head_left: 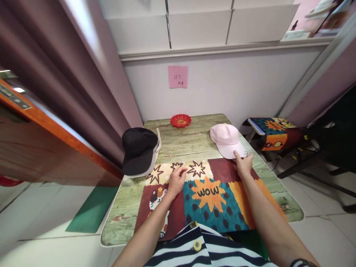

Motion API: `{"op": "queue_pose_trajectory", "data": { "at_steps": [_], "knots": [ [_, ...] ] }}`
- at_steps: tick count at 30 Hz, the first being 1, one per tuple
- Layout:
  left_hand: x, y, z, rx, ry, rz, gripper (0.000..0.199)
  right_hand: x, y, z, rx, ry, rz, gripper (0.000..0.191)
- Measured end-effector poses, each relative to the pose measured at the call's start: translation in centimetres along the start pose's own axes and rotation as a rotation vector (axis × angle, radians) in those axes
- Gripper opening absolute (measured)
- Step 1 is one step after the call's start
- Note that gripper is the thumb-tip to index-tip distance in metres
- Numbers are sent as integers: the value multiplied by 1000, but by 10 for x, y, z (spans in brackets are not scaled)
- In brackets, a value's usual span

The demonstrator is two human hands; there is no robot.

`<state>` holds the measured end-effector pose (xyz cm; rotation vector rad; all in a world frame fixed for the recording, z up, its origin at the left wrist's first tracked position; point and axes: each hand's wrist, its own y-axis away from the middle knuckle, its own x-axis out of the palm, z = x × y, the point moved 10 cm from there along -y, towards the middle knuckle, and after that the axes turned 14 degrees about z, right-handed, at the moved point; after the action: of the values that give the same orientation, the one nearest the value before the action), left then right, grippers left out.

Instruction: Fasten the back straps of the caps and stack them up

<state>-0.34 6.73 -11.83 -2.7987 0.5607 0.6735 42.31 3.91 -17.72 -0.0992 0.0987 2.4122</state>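
Observation:
A pale pink baseball cap (224,134) sits on the right side of the table, its brim toward me. My right hand (244,163) grips that brim at its front right corner, thumb on top and the other fingers mostly hidden. My left hand (177,181) is over the patterned mat (191,218), near the cream starburst strip, with loosely bent fingers and nothing visible in them. At the table's left edge lies a black cap (139,146) with a light brim border, apart from both hands.
A red scalloped dish (180,121) stands at the back of the wood-patterned table (185,141). Behind it, a pink note (178,77) is stuck to the wall. An orange-edged wooden panel (69,148) is at left. Beyond the table's right side is a cloth-covered stool (274,128).

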Motion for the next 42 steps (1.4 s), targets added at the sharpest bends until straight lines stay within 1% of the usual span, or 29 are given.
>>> {"op": "queue_pose_trajectory", "data": {
  "at_steps": [2, 6, 9, 14, 19, 26, 31, 36, 42],
  "knots": [
    [1, 1, 1, 8, 4, 5, 17, -5, 7, 2, -14, 123, -62, 105],
    [2, 2, 3, 25, 3, 16, 17, -4, 12, 7, -62, 242, -131, 97],
    [3, 4, 3, 40, 1, 23, 17, -3, 12, 9, -106, 245, -169, 92],
    [2, 5, 2, 54, 5, 27, 18, -6, 12, 5, -168, 167, -201, 82],
    [3, 3, 3, 50, 7, 29, 18, -7, 9, 1, -184, 104, -182, 78],
    [2, 3, 1, 51, 17, 28, 18, -3, 14, 7, -137, 195, -131, 73],
    [-1, 4, -2, 59, 26, 23, 18, 6, 17, 11, -124, 221, -84, 76],
    [-2, 4, -4, 51, -8, 29, 17, 10, 17, 8, -110, 145, -70, 81],
    [-2, 4, -5, 27, 11, 47, 16, 14, 19, 4, -111, 84, -12, 64]
  ]
}}
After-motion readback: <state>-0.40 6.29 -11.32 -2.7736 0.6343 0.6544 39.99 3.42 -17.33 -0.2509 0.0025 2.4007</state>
